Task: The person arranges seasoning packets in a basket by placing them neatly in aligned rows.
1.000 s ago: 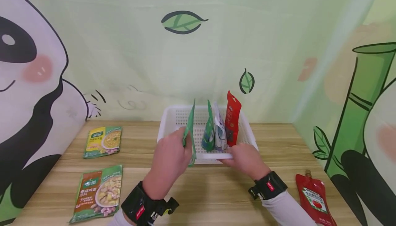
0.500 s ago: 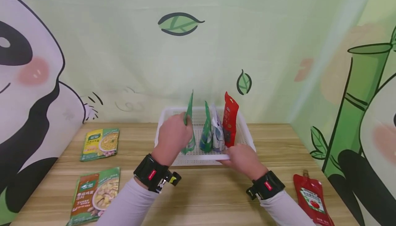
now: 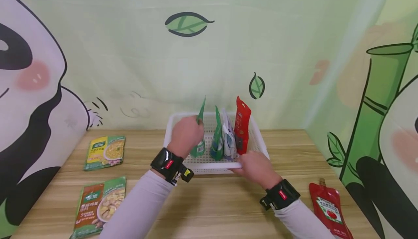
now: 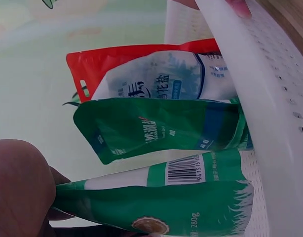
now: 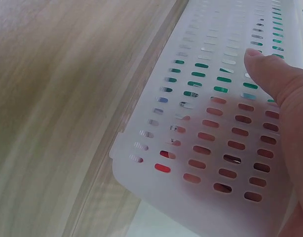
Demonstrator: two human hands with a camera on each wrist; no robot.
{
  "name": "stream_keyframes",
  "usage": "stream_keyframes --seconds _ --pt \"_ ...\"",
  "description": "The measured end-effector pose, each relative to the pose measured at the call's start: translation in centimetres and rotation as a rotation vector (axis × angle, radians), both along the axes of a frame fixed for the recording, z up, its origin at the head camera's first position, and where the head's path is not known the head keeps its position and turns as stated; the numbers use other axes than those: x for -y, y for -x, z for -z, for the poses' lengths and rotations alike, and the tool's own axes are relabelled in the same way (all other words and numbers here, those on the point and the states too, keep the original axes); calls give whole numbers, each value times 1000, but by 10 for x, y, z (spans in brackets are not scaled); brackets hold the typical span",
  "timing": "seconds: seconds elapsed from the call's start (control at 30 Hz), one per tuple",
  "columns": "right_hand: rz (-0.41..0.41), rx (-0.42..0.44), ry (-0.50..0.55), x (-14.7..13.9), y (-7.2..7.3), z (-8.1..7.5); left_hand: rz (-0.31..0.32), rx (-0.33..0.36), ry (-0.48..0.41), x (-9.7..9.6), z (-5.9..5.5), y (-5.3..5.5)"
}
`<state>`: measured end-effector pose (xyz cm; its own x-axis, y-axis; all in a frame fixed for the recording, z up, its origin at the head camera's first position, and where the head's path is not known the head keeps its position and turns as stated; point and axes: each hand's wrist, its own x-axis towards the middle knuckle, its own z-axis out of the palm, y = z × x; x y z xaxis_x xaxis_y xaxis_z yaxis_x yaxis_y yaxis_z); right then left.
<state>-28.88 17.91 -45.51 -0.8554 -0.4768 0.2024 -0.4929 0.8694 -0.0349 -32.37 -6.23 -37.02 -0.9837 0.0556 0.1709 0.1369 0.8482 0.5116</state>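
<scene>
Past halfway, I judge: three pouches (image 3: 228,142) in the white basket (image 3: 209,171).
By its left edge my left hand (image 3: 187,134) pinches a green pouch (image 3: 198,148); my right hand (image 3: 256,167) grips the front rim (image 3: 212,165). Two soup packets (image 3: 106,152), one tomato-sauce pouch (image 3: 330,206) lie outside.

A panda (image 3: 32,101) and bamboo (image 3: 383,82) decorate the pale green wall (image 3: 225,50) behind a wood-grained tabletop (image 3: 212,210).
</scene>
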Motion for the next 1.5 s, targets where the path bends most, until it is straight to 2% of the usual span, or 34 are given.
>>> stream_keyframes --seconds 0.3,0.47,0.53,0.77,0.97,1.2,1.37,1.5 --pt "2 -1 -4 0 4 1 -21 142 -57 -4 9 33" --pt "-7 9 -8 3 5 -1 -12 182 -77 -3 19 43" --pt "-14 15 3 4 5 -1 -18 185 -72 -3 23 44" --pt "-20 5 -10 4 5 1 -38 230 -139 -8 36 49" --pt "-28 -17 -7 2 6 3 -19 227 -88 -14 42 49" --pt "-28 -35 -18 1 5 6 1 232 -73 -17 44 45" --pt "-27 -41 -32 0 5 4 24 284 -73 -17 43 40" --pt "-19 -38 -36 -1 4 3 37 316 -112 -19 42 36"
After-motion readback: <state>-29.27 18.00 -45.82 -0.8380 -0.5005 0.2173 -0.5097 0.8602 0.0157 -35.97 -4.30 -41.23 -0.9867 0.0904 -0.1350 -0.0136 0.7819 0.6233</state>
